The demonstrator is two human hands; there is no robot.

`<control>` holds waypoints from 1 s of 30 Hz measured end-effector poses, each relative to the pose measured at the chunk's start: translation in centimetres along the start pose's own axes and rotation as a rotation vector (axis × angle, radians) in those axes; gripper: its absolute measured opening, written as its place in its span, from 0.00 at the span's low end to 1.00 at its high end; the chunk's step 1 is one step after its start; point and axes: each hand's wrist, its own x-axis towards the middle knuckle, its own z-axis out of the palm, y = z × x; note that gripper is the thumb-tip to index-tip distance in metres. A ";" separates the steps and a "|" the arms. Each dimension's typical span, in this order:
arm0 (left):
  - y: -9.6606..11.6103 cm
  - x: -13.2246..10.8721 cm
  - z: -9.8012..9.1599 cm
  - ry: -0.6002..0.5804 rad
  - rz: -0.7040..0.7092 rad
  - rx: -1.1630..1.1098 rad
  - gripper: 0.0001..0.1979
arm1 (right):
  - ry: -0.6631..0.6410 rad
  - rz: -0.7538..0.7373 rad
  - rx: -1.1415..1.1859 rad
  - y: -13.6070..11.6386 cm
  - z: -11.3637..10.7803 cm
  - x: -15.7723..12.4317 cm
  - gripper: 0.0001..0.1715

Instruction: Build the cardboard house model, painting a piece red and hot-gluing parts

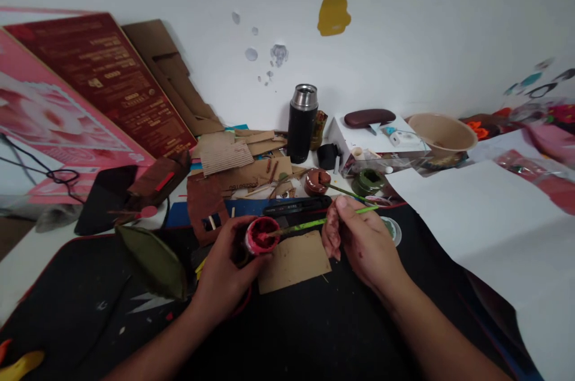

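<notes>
My left hand [229, 276] is closed round a small jar of red paint [263, 236], its open mouth tilted toward me. In my right hand [366, 243] is a green-handled paintbrush [308, 225], whose bristle end dips into the red paint. A crumpled reddish-brown piece [331, 231] also sits against the fingers of that hand; I cannot make out what it is. Below the brush lies a flat rectangle of cardboard [294, 261] on the black mat [305, 333]. Behind my hands stand a jar of brown paint [317, 182] and a jar of dark green paint [368, 182].
A black thermos [302, 129] stands by the wall. Cardboard scraps [224, 153] and a pink box [67, 105] fill the back left. Scissors [150, 303] and a green fabric-like piece [153, 261] lie left. White paper [485, 213] and a beige bowl [442, 132] are at right.
</notes>
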 end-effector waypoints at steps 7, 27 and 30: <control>0.9 -0.1 0.1 -0.014 0.011 -0.011 0.26 | 0.075 -0.020 -0.119 1.4 -0.6 0.6 0.27; -0.3 0.6 -0.1 0.065 -0.029 -0.089 0.29 | 0.119 -0.125 -0.174 0.5 -1.1 0.9 0.27; -0.4 0.7 -0.1 0.076 -0.037 -0.120 0.29 | 0.096 -0.125 -0.169 0.4 -1.0 0.8 0.27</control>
